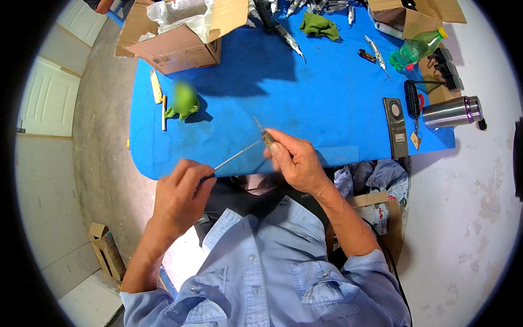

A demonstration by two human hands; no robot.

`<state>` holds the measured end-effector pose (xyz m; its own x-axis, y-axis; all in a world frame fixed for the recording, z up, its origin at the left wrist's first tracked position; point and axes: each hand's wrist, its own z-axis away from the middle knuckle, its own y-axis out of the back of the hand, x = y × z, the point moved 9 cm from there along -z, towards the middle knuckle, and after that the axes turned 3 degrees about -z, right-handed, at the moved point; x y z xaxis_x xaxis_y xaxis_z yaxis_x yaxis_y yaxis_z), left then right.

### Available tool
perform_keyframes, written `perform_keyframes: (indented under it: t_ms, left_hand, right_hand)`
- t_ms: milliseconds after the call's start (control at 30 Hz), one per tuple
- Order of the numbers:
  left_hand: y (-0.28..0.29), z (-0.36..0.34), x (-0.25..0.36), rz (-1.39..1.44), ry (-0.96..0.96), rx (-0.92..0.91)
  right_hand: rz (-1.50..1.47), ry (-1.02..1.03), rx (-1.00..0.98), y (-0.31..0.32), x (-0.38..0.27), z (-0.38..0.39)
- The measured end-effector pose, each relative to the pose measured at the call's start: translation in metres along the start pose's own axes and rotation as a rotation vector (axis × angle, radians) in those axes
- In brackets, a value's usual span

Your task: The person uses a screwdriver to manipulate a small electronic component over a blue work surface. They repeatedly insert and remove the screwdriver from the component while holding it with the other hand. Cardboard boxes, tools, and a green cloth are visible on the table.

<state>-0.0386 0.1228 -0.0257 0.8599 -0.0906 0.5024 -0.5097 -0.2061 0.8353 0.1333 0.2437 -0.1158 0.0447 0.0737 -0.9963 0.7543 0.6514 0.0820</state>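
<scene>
My left hand (182, 191) is closed round the dark handle of a screwdriver (238, 154) with a long thin metal shaft. The shaft points up and right, and its tip meets or nearly meets a small brownish-grey part (267, 138) with a thin pin sticking out. My right hand (294, 161) pinches this part between thumb and fingers over the table's near edge. Whether the tip touches the part or passes behind it, I cannot tell. A green figure-like object (184, 100), partly blurred, stands on the blue table (234, 87) beyond my left hand.
A cardboard box (180, 52) with plastic lining stands far left. Several silver pen-shaped tools (289, 41) and a green cloth (318, 26) lie at the back. On the right are a green bottle (417, 50), a steel flask (452, 112) and a dark flat phone-like device (396, 128).
</scene>
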Motion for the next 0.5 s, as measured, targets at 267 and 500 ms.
perform_keyframes:
  t_ms: [267, 500]
  left_hand:
    - [-0.036, 0.016, -0.055, 0.804, 0.591, -0.165]
    - [-0.065, 0.032, -0.069, 1.252, 0.931, -0.323]
  right_hand:
    - [0.056, 0.077, -0.013, 0.000, -0.003, 0.000]
    - [0.114, 0.105, -0.020, -0.002, -0.010, 0.003]
